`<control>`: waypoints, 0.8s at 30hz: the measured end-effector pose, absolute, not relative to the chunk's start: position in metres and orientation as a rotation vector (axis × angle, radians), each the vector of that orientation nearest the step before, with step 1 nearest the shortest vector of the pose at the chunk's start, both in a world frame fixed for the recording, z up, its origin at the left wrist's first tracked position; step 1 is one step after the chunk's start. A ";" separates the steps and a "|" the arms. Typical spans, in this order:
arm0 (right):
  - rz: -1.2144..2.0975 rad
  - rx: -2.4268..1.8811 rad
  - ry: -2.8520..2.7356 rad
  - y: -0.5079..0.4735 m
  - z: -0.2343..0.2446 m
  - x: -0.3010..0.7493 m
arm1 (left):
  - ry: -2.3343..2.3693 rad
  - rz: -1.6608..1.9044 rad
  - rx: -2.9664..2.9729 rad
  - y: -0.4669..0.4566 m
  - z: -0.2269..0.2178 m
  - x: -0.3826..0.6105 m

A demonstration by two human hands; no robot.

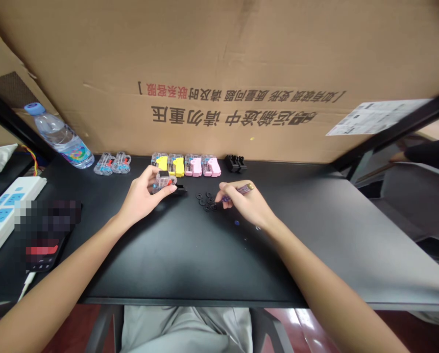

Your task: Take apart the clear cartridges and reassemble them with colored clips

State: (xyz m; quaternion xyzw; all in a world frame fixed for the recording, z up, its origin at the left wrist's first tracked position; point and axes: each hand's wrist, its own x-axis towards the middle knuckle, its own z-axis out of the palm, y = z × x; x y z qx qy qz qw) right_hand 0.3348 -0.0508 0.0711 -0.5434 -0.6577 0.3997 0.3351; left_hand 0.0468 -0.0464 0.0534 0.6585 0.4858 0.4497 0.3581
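My left hand [140, 196] is closed around a small clear plastic device [164, 181] with red and blue parts inside, raised just above the black table. A flat black piece [180, 189] sticks out at its right side. My right hand [247, 203] pinches a slim purple pen-like tool [246, 189] with a gold end, its lower tip pointing left and down. That tip is beside a small pile of black rings [206, 201] on the table; whether it touches one cannot be made out.
Two clear devices [112, 163], yellow ones [176, 165], pink ones [202, 166] and black parts [235, 163] line the back edge, against a cardboard sheet [219, 59]. A water bottle [63, 137], power strip [6, 211] and phone [52, 235] lie left. A blue dot [236, 222] lies near my right wrist.
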 end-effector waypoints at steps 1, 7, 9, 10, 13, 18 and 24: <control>1.009 -1.438 -1.697 -0.050 0.071 0.335 | 1.252 1.160 1.697 -0.047 0.054 0.047; 0.921 -1.517 -1.753 -0.048 0.067 0.337 | 1.250 1.151 1.718 -0.047 0.055 0.048; 0.928 -1.507 -1.773 -0.048 0.065 0.337 | 1.251 1.151 1.722 -0.047 0.054 0.048; 0.928 -1.499 -1.769 -0.048 0.064 0.337 | 1.252 1.153 1.724 -0.047 0.054 0.048; 0.915 -1.475 -1.713 -0.047 0.063 0.336 | 1.256 1.154 1.734 -0.047 0.055 0.047; 0.917 -1.437 -1.689 -0.047 0.061 0.334 | 1.262 1.141 1.752 -0.048 0.056 0.048; 0.934 -1.437 -1.685 -0.045 0.058 0.335 | 1.264 1.147 1.747 -0.048 0.056 0.048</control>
